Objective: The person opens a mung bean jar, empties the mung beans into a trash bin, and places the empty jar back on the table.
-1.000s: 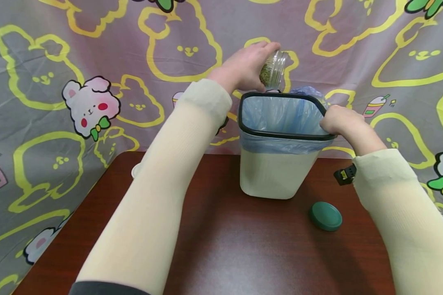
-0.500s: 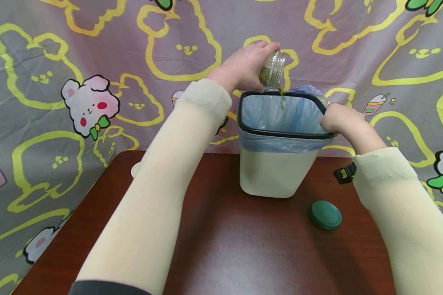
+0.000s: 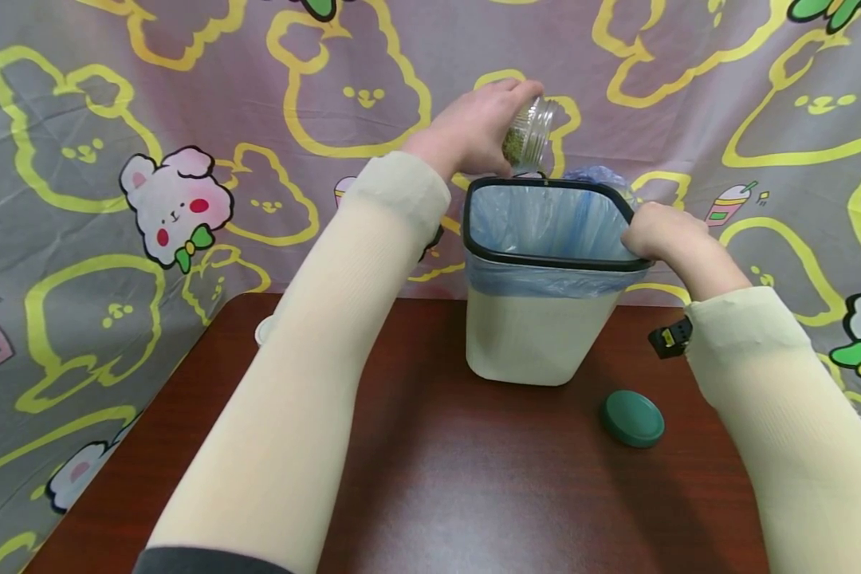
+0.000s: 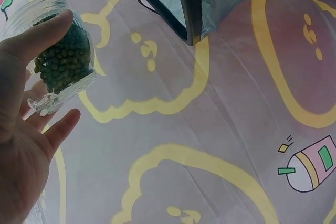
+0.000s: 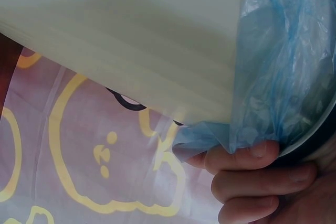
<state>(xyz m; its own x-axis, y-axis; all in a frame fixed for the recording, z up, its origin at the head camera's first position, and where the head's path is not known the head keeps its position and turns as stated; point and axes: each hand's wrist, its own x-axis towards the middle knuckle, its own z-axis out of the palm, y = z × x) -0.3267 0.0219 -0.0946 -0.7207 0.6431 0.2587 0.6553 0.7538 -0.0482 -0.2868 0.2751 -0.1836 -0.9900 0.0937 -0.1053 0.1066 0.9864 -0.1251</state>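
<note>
In the head view my left hand (image 3: 473,131) grips a clear glass jar (image 3: 538,137), tipped on its side with its mouth to the right, just above the bin's back rim. Small round green beans (image 4: 65,59) show through the glass in the left wrist view. My right hand (image 3: 666,231) holds the black rim of a cream waste bin (image 3: 534,343) at its right side. A blue plastic liner (image 3: 520,219) covers the inside and folds over the outside. In the right wrist view, curled fingers (image 5: 247,182) press the liner at the rim. The bin's bottom inside is hidden.
A green jar lid (image 3: 633,418) lies on the dark wooden table (image 3: 438,470), right of the bin. At the left edge a white round thing (image 3: 262,330) is partly hidden behind my left sleeve. A patterned cloth (image 3: 208,104) hangs behind the table.
Half a second ago a thin stream of beans fell from the jar's mouth into the bin; now no stream shows. Both hands and the bin stay in nearly the same place.
</note>
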